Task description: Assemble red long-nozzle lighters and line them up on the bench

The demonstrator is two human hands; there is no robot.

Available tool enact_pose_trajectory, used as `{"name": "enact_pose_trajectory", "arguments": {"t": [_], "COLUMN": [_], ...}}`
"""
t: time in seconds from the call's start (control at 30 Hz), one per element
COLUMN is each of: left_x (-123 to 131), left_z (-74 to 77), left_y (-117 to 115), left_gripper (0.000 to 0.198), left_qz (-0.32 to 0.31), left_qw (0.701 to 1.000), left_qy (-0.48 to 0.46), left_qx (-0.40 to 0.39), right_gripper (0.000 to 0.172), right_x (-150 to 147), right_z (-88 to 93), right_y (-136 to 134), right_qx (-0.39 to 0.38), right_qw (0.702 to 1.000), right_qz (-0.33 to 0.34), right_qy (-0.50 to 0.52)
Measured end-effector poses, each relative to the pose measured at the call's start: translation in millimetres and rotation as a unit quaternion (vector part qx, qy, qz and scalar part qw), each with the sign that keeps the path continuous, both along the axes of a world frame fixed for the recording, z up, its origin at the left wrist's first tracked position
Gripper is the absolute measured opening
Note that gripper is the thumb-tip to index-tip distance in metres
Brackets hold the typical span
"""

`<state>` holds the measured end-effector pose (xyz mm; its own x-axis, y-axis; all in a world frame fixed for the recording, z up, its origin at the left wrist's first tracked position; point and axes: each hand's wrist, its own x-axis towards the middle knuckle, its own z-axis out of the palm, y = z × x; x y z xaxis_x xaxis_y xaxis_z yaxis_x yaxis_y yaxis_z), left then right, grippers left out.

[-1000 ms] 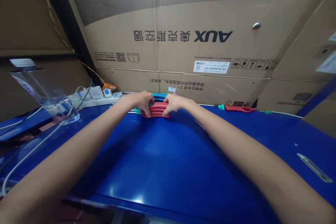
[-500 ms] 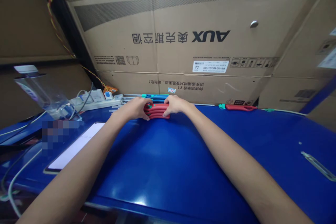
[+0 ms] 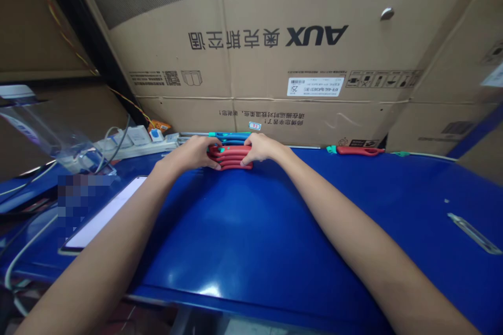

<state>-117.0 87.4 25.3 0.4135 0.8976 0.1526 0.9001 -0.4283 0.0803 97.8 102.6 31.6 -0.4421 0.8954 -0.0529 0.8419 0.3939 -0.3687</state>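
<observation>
At the back of the blue table lies a stack of several red-handled tools with green parts, resembling screwdrivers. My left hand is closed around the stack's left end. On its right end, my right hand grips with the thumb in front and the fingers over the top. Blue-handled tools lie just behind, against the cardboard. Thin metal shafts stick out to the left beyond my left hand. Both palms and parts of the handles are hidden.
Right of the hands, another red-handled tool lies along the cardboard wall. A phone, a clear bottle and a power strip are at the left. A small clear tube-like item lies on the table at right.
The view has shifted slightly, so most things sit higher in the picture. Both hands stay on the red handles, which appear almost unmoved on the table.
</observation>
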Motion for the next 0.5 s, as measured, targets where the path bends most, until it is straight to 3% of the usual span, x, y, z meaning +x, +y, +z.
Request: {"name": "enact_pose_trajectory", "arguments": {"t": [0.3, 0.5], "left_x": [-0.7, -5.1], "left_z": [4.6, 4.0], "left_y": [-3.6, -2.4], "left_gripper": [0.060, 0.056], "left_qz": [0.026, 0.011], "left_qw": [1.000, 1.000], "left_qy": [0.010, 0.009], "left_qx": [0.003, 0.013], "right_gripper": [0.035, 0.038], "right_x": [0.6, 0.9], "right_z": [-2.1, -3.3], "right_y": [3.3, 5.2], "right_qx": [0.022, 0.043], "right_qw": [1.000, 0.999], "right_qz": [-0.001, 0.003], "right_qy": [-0.007, -0.003]}}
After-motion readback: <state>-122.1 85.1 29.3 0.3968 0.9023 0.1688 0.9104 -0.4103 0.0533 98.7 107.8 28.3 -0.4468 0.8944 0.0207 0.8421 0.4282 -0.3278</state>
